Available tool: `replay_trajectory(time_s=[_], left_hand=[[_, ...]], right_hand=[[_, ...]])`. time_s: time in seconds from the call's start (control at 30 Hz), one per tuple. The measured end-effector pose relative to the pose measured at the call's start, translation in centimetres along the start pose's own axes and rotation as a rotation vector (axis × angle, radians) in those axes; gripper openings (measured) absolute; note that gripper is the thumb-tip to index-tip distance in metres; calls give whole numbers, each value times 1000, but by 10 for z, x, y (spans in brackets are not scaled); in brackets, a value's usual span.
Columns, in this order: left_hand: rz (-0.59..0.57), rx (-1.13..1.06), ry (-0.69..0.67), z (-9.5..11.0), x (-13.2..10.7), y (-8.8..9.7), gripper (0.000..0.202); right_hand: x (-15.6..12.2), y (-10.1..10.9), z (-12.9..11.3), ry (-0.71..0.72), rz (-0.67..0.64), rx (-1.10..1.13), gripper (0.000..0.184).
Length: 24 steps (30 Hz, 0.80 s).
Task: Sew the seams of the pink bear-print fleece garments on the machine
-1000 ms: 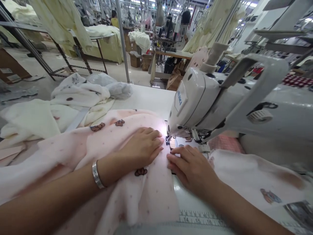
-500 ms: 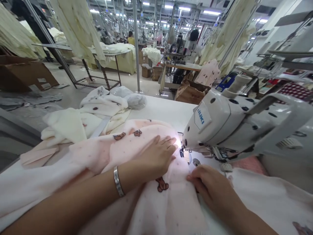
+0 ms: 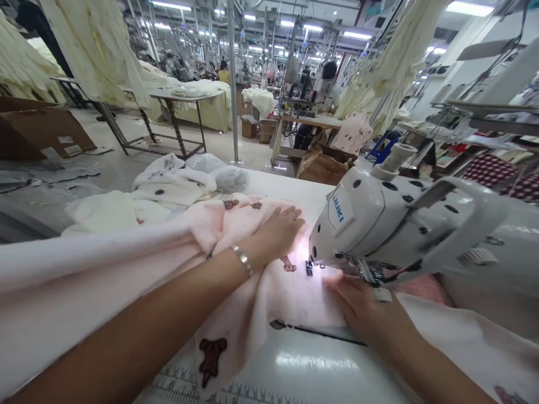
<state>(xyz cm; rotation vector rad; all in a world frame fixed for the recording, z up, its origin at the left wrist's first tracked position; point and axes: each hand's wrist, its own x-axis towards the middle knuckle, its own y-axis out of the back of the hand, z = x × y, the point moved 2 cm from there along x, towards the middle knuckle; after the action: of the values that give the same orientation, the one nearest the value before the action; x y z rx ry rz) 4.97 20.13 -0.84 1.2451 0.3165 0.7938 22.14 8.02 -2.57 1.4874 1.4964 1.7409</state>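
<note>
Hands, head view: left hand (image 3: 275, 235) flat, fingers slightly spread, pressing the fabric; right hand (image 3: 362, 308) flat, pressing it too, just before the presser foot.
Between hands: pink bear-print fleece (image 3: 290, 297), running to the presser foot (image 3: 309, 268).
Right of hands: white JUKI sewing machine head (image 3: 357, 224).
Beyond hands: crumpled white printed fabric (image 3: 168, 191) on a white table (image 3: 286, 188).
Left wrist: metal bangle (image 3: 243, 261).
Nearer than hands: ruler scale (image 3: 185, 384) along the table.
</note>
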Motion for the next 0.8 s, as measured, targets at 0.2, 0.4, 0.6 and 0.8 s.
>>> replay_trajectory(time_s=[0.2, 0.4, 0.6, 0.8], left_hand=[[-19, -54, 0, 61, -94, 10, 23], [82, -83, -8, 53, -108, 6, 12], [116, -37, -53, 53, -101, 6, 20], [107, -5, -174, 54, -111, -3, 21]], right_hand=[[-14, 5, -37, 285, -72, 151, 23], [-9, 3, -53, 220, -239, 112, 25], [-8, 10, -62, 313, -353, 243, 19], [-1, -3, -49, 156, -103, 200, 6]])
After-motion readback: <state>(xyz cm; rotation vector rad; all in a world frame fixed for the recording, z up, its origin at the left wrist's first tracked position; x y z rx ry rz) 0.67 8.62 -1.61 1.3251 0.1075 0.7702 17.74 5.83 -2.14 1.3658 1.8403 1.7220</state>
